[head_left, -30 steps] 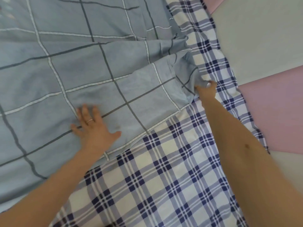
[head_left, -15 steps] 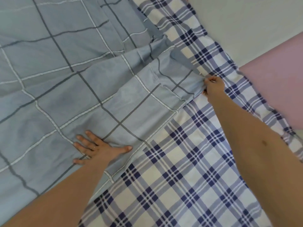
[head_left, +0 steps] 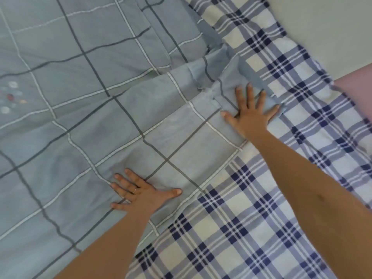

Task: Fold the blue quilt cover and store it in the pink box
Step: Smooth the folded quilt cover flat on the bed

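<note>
Blue quilt cover (head_left: 100,117), grey and white grid lines, lies spread over the left and centre of the view, on top of a navy-and-cream plaid sheet (head_left: 261,228). Both hands are flat on it, fingers splayed, gripping nothing.

Left hand (head_left: 141,193): palm down near the cover's lower right edge, thumb pointing toward the plaid. Thin ring on one finger.

Right hand (head_left: 251,113): palm down on the cover's right corner, where the cloth is bunched into several folds and creases. Little finger reaches almost to the corner tip, which touches the plaid.

Edges: the cover's free edge runs diagonally from below the left hand up to the right hand. Past that edge the plaid sheet is bare, flat cloth to the lower right. Cover continues out of frame left and top; a ridge of folded cloth sits above the right hand.

Around: small embroidered dots (head_left: 10,97) on the cover at far left. Pale grey surface (head_left: 332,27) upper right beyond the plaid. Pink surface (head_left: 356,87) at the right edge, partly under the plaid's rim; cannot tell what it is. Forearms cross the lower frame.
</note>
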